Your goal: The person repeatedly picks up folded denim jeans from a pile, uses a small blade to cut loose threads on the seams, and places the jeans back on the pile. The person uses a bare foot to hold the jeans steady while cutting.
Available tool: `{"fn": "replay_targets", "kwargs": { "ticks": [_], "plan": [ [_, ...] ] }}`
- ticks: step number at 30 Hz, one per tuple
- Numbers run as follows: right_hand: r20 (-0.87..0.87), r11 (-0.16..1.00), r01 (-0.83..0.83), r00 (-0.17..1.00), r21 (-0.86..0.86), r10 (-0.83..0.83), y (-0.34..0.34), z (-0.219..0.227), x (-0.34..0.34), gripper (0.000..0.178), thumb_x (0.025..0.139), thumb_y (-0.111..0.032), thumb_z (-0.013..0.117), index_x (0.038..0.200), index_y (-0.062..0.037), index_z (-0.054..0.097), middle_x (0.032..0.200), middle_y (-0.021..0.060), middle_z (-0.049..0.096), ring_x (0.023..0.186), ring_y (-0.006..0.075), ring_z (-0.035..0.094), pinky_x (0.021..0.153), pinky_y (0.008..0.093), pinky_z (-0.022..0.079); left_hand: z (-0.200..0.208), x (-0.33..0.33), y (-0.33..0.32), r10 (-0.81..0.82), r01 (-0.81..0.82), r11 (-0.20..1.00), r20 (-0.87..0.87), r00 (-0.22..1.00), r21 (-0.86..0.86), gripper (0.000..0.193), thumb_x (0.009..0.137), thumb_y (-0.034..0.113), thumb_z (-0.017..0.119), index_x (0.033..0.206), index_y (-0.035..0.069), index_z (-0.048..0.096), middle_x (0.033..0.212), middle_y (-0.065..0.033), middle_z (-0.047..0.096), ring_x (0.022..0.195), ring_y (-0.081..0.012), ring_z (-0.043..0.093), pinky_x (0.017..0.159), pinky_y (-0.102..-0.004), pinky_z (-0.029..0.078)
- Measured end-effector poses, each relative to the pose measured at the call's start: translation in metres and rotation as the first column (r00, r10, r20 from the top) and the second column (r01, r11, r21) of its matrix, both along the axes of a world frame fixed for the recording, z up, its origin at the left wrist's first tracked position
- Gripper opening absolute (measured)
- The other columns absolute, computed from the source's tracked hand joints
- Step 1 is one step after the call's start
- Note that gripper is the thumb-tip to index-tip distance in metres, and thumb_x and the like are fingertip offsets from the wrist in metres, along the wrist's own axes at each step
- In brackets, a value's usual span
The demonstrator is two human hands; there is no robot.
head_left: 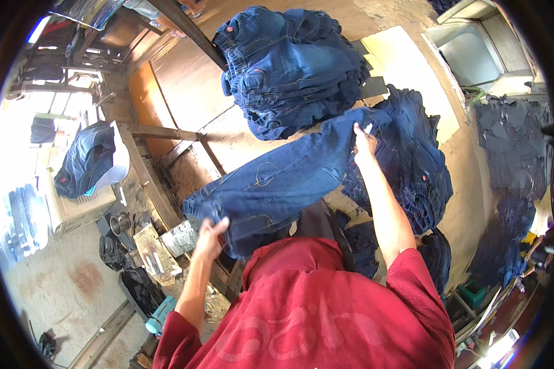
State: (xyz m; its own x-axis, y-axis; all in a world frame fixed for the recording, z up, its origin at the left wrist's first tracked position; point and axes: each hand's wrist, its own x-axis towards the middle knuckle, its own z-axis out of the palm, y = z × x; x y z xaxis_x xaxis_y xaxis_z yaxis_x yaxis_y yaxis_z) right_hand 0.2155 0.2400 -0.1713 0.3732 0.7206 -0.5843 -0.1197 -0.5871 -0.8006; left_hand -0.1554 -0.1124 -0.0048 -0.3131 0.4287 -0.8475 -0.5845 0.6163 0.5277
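I hold a pair of dark blue jeans (277,184) stretched out flat between my two hands, across the middle of the view. My left hand (210,237) grips the waist end at about seven o'clock, fingers curled over the edge of the cloth. My right hand (363,142) pinches the leg end at about two o'clock, closed on the denim there. The jeans run slantwise from lower left to upper right. The cloth is deep indigo, with pale stitching that curves over the pocket and runs along the seams, and the fabric lies mostly smooth with a few folds near the waist.

At twelve o'clock sits a tall pile of jeans (289,67) of the same blue, heaped on the wooden table (184,86). Just beside my right hand, at three o'clock, lies a second pile (412,160), flatter and spread out, and the leg I hold touches its edge. At nine o'clock one more pair of jeans (86,160) hangs over a white box. My red shirt (308,313) fills six o'clock.
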Motion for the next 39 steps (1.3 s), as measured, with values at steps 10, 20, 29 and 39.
{"fn": "replay_targets", "kwargs": {
  "ticks": [10, 20, 29, 39],
  "plan": [
    [-0.339, 0.977, 0.213, 0.92, 0.015, -0.195, 0.01, 0.044, 0.118, 0.053, 0.097, -0.062, 0.078, 0.082, -0.0204, 0.049, 0.064, -0.0106, 0.037, 0.048, 0.0061, 0.037, 0.045, 0.028, 0.03, -0.031, 0.046, 0.09, -0.754, 0.693, 0.647, 0.13, 0.644, 0.317, 0.034, 0.105, 0.017, 0.075, 0.136, 0.004, 0.068, 0.13, -0.0046, 0.073, 0.121, -0.0159, 0.065, 0.11, -0.0349, 0.051],
    [0.883, 0.713, -0.684, 0.421, 0.158, 0.209, -0.23, 0.116, -0.038, 0.036, 0.097, -0.032, 0.082, 0.1, -0.0043, 0.059, 0.078, 0.0103, 0.066, 0.071, 0.0256, 0.067, 0.069, 0.0409, 0.055, -0.028, 0.164, 0.23, -0.175, -0.442, 0.758, 0.802, 0.571, 0.481, 0.05, 0.112, 0.046, 0.058, 0.143, 0.007, 0.064, 0.15, -0.0129, 0.066, 0.143, -0.0339, 0.056, 0.128, -0.0538, 0.035],
    [0.742, 0.075, -0.991, -0.036, -0.115, 0.67, -0.25, 0.149, -0.087, 0.022, 0.095, -0.019, 0.068, 0.102, -0.0017, 0.059, 0.071, 0.0233, 0.072, 0.066, 0.0402, 0.076, 0.058, 0.0525, 0.059, -0.045, 0.013, 0.107, 0.166, -0.473, 0.807, 0.632, 0.757, 0.353, 0.055, 0.114, 0.047, 0.053, 0.15, 0.005, 0.059, 0.153, -0.0126, 0.065, 0.143, -0.032, 0.059, 0.125, -0.056, 0.042],
    [0.129, -0.301, -0.92, -0.277, 0.251, 0.952, -0.306, 0.214, -0.2, 0.027, 0.104, -0.023, 0.067, 0.118, -0.0034, 0.055, 0.085, 0.02, 0.071, 0.079, 0.0413, 0.074, 0.071, 0.0525, 0.055, -0.02, -0.006, -0.039, 0.032, -0.099, 0.969, 0.283, 0.959, 0.225, 0.049, 0.108, 0.042, 0.067, 0.138, 0.002, 0.067, 0.123, -0.0107, 0.077, 0.118, -0.0329, 0.071, 0.107, -0.0542, 0.056]
  ]
}}
